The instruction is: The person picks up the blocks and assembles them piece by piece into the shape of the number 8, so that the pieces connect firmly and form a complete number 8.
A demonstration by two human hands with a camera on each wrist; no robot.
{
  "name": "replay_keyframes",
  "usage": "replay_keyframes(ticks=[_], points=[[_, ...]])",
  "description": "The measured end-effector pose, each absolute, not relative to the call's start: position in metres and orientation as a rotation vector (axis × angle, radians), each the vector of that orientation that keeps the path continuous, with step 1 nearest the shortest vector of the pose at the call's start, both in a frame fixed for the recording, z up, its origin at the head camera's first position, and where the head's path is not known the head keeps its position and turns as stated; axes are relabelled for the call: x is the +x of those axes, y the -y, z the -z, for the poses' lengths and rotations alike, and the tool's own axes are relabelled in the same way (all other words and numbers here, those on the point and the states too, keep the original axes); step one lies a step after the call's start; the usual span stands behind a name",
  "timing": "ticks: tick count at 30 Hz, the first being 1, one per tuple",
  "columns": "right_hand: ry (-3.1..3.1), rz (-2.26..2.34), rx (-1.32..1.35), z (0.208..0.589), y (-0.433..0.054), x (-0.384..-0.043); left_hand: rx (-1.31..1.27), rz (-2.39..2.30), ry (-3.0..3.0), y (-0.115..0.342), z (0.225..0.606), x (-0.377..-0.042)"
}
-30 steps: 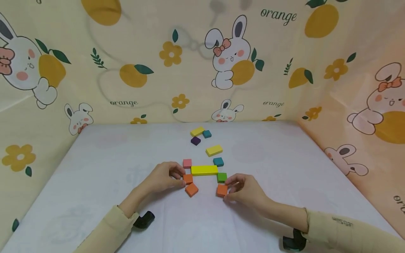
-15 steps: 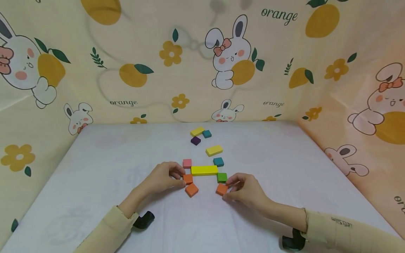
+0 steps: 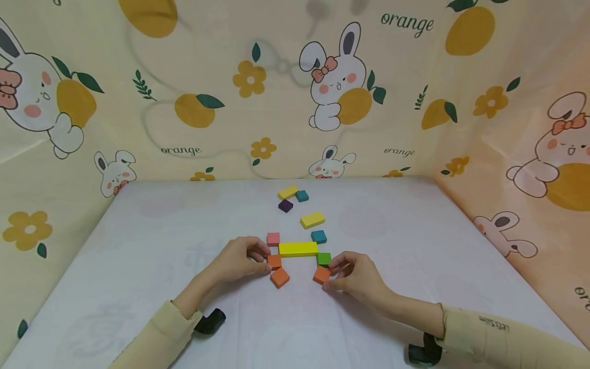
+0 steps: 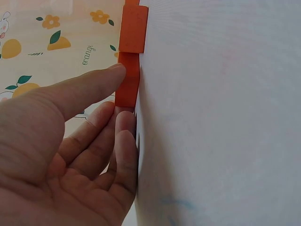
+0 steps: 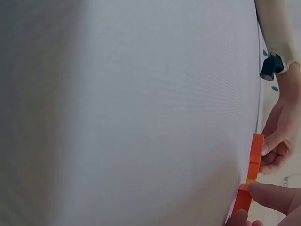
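Observation:
My left hand [image 3: 241,259] pinches the upper of two orange blocks [image 3: 274,262] on the left side; its thumb presses one face in the left wrist view. Touching that block's near edge is a tilted orange block [image 3: 279,278]. On the right side, my right hand [image 3: 359,277] holds another orange block [image 3: 321,275] between thumb and fingers, turned at an angle. Right above it lies a green block [image 3: 324,259], its corner by the right fingertips. A long yellow block [image 3: 297,249] spans between the two sides, with a pink block [image 3: 273,239] at its upper left.
A blue block [image 3: 319,236] and a yellow block [image 3: 312,220] lie beyond the long one. Farther back are a yellow block [image 3: 288,192], a small blue block [image 3: 302,196] and a dark purple block [image 3: 286,205]. A patterned cloth wall [image 3: 230,118] stands behind the white table [image 3: 184,210].
My right hand has shifted the right orange block slightly left and up and turned it at an angle, close under the green block. The left hand stays where it was.

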State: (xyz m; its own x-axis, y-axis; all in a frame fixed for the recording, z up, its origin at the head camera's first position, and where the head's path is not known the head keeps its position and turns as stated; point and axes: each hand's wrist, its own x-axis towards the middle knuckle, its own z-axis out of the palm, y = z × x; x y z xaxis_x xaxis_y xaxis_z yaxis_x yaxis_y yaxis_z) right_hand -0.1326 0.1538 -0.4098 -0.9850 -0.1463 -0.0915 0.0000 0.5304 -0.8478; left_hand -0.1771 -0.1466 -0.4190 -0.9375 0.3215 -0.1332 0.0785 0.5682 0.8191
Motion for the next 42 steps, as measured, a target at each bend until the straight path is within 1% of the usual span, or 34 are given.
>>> replay_keyframes(ticks=[30,42], points=[[-2.594,1.449,-0.097,0.4069,-0.1505,-0.1343,0.324,-1.302,-2.548,0.1462,0.4183,-0.1754],[-2.580,1.448,-0.045,0.4081,-0.1513,-0.1351,0.329,-1.294,-2.549,0.1454,0.4178,-0.1760]])
